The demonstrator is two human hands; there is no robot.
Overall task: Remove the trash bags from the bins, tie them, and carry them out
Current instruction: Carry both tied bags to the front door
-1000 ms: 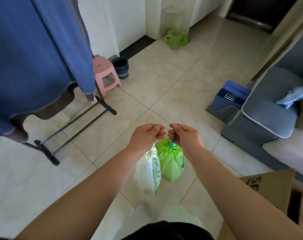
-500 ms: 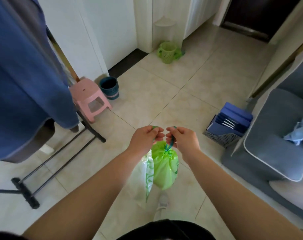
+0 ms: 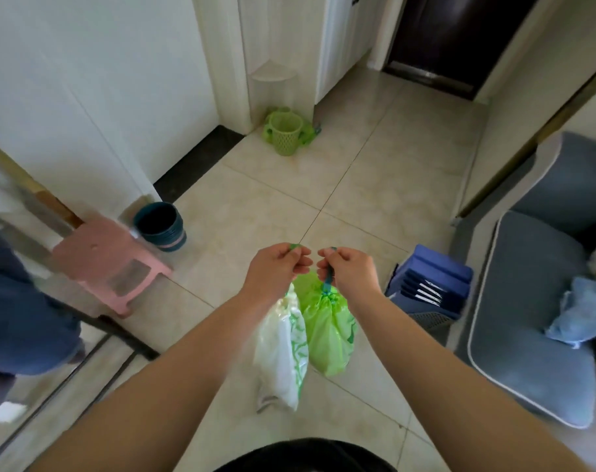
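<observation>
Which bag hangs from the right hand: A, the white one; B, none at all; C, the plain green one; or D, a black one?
C: the right hand pinches the blue drawstring of the green bag, while the white bag hangs from the left hand.

1. Green bag – neck cinched by a blue drawstring, hanging at near centre from the right hand.
2. White bag – translucent with green print, hanging just left of the green bag and touching it, its top in the left hand.
3. Green bin – latticed, upright on the floor, far centre.
4. Dark bin – teal, upright, further left.
</observation>
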